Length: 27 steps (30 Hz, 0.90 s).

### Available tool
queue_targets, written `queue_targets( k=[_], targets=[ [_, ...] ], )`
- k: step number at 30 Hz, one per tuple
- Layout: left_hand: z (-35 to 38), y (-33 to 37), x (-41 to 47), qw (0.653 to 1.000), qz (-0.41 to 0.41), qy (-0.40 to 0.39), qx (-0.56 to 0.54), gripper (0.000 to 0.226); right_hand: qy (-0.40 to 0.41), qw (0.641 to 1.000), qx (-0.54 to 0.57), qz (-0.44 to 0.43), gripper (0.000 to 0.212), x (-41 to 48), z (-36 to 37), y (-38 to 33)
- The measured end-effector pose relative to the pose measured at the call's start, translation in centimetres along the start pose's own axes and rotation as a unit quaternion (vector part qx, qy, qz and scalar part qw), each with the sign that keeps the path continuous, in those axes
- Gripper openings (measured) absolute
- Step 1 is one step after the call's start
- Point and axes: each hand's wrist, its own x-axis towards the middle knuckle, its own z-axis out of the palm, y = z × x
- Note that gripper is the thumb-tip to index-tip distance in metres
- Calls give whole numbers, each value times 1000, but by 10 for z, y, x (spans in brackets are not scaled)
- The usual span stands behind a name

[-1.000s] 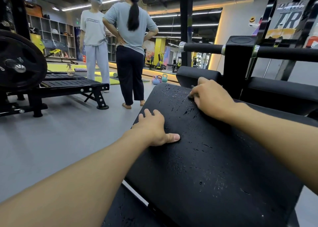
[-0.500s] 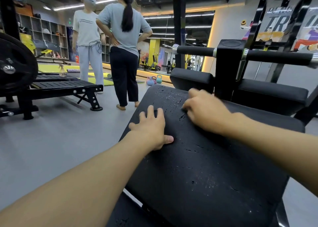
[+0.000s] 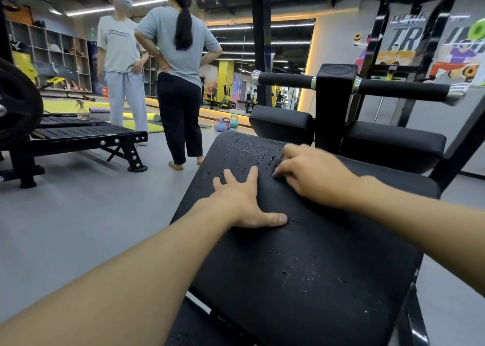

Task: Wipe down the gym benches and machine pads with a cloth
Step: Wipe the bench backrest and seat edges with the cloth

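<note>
Black cracked vinyl machine pad [image 3: 315,267] had left hand [image 3: 241,204] flat, fingers spread loose; right hand [image 3: 315,178] fingers curled on it, any grasp unclear.

Ahead of me two people stand on the grey floor [image 3: 78,214]: one in a white shirt [image 3: 118,65], one in grey with a ponytail [image 3: 178,65]. Beyond them coloured kettlebells [image 3: 225,123] sit below a mirror [image 3: 283,65]. Cubby shelves [image 3: 49,54] line the left wall.

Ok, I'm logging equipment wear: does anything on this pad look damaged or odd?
Yes. The black pad has a broken-up surface: glossy cracks or flakes cluster at its far end beside the right hand, with nicks nearer the camera. No cloth shows under it or the left hand.
</note>
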Motion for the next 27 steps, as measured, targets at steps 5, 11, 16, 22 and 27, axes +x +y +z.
queue_targets(
  k=[5,11,16,22,27],
  targets=[
    [2,0,6,1000,-10,2,7,128,57,987,-6,149,25,9,2,26],
    [-3,12,3,999,-33,-6,34,126,19,1000,-10,16,25,-13,1,3],
    [-3,12,4,999,-43,-2,33,125,65,986,6,151,25,-6,-1,41],
    [-2,16,4,997,-59,-3,47,124,4,999,40,-30,23,-37,-3,20],
    [6,28,-6,993,-20,61,100,105,60,990,15,125,28,-20,-4,53]
  ],
)
